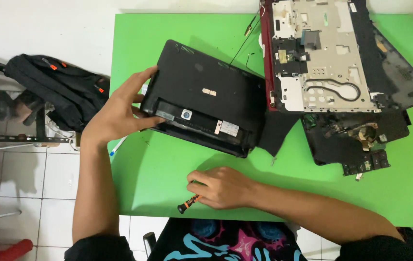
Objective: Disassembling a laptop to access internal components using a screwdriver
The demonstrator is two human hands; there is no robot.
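i am gripping the left edge of the black laptop base (204,99) with my left hand (117,113), fingers wrapping it. my right hand (221,187) is closing its fingers on a small screwdriver (188,204) lying on the green surface (158,169).

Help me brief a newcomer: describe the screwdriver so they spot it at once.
Start at the green table and go to its near edge, below the black laptop. The screwdriver lies under the right hand. It is the only small tool there, thin, with an orange-and-black handle.
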